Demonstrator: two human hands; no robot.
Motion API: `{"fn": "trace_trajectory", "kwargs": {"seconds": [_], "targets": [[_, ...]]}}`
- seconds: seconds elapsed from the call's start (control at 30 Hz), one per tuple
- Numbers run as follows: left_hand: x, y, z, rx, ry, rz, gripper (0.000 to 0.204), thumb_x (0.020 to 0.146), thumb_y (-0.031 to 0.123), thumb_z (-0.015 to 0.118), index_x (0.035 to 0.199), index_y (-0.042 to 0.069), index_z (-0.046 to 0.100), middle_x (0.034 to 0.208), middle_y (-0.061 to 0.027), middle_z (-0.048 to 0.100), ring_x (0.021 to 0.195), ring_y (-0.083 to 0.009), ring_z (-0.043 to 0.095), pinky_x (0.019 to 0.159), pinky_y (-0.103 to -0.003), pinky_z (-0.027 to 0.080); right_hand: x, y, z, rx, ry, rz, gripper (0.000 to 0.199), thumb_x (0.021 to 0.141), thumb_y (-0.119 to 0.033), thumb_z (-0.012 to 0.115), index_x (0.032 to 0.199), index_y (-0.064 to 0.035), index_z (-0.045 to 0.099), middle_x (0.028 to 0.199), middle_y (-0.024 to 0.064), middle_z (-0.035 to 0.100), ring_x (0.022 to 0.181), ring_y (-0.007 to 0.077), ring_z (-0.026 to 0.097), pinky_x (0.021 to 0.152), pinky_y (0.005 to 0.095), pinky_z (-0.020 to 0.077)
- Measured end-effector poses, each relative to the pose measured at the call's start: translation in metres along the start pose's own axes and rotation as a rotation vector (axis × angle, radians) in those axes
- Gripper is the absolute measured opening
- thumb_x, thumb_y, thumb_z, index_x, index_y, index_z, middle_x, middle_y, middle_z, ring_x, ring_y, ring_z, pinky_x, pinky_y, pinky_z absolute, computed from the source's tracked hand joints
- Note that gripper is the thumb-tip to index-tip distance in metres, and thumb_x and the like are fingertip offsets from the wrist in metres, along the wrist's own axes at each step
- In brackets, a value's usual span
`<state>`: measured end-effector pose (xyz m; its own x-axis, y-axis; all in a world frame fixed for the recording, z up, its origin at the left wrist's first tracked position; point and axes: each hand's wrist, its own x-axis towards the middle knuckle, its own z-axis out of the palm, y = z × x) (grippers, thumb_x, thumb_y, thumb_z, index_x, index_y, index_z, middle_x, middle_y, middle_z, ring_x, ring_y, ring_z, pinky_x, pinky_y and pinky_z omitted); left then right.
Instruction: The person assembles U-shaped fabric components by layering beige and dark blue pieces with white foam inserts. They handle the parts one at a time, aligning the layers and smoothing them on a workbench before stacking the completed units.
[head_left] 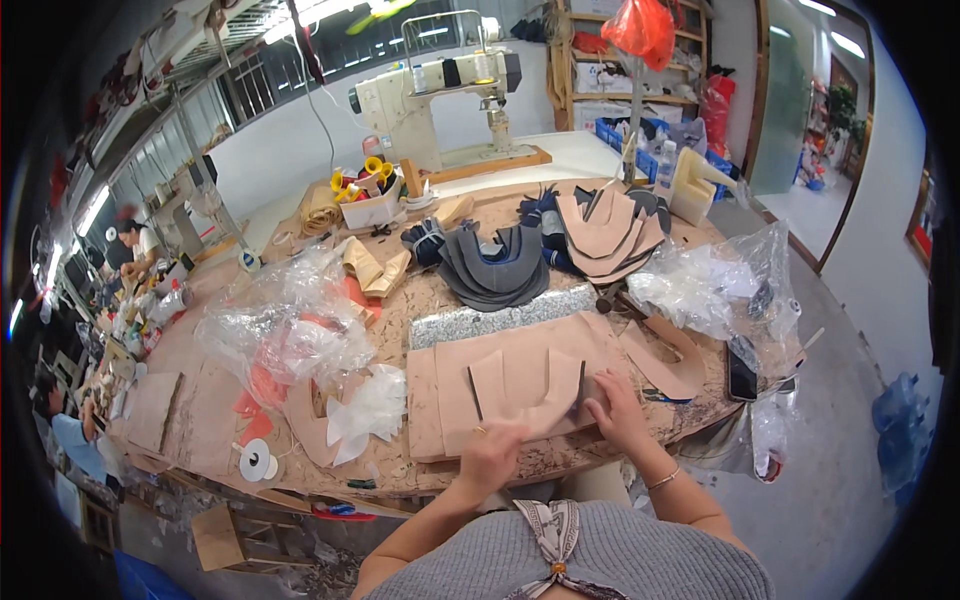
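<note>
A beige U-shaped cut piece [545,405], dark along the edges of its two ends, lies before me on a stack of flat beige sheets [425,400]. My left hand [490,460] is closed on its near lower edge, the fingers curled and partly hidden. At its right side my right hand [620,410] rests beside the dark edge, thumb and fingers apart. Another beige curved piece [680,365] lies to the right. Beyond the sheets are stacked dark grey U-shaped pieces [495,270] and a pile of beige ones [610,235].
Crumpled clear plastic bags [290,310] lie left, with a white spool [258,460] near the edge. A black phone [742,368] lies at the right edge. A sewing machine [440,115] stands at the back. Two people work far left; a wooden stool [220,540] stands below.
</note>
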<state>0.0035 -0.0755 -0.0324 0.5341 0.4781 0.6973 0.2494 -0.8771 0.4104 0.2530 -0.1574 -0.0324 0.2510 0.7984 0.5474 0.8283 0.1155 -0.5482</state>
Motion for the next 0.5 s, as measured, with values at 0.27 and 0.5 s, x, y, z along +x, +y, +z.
{"fn": "trace_trajectory", "kwargs": {"seconds": [0.27,0.5], "targets": [[0.085,-0.035,-0.057,-1.293,0.504,-0.803,0.019,0.095,0.008,0.056,0.113,0.009,0.06,0.102,-0.0032,0.067,0.088,-0.0157,0.065,0.079,-0.033,0.054,-0.013,-0.003,-0.002,-0.178,-0.005,-0.139,0.04,0.078,-0.019,0.07,0.113,-0.0031,0.059,0.121,0.0152,0.056,0.12,0.0359,0.048,0.102,0.0471,0.0363],[0.079,-0.06,-0.05,-1.315,0.468,-0.858,0.022,0.095,0.009,0.054,0.116,0.012,0.057,0.11,-0.0043,0.065,0.098,-0.0193,0.064,0.086,-0.039,0.053,-0.012,-0.003,-0.001,-0.177,-0.007,-0.149,0.035,0.08,-0.023,0.067,0.109,-0.0049,0.062,0.119,0.012,0.058,0.119,0.0328,0.049,0.101,0.0463,0.0371]]}}
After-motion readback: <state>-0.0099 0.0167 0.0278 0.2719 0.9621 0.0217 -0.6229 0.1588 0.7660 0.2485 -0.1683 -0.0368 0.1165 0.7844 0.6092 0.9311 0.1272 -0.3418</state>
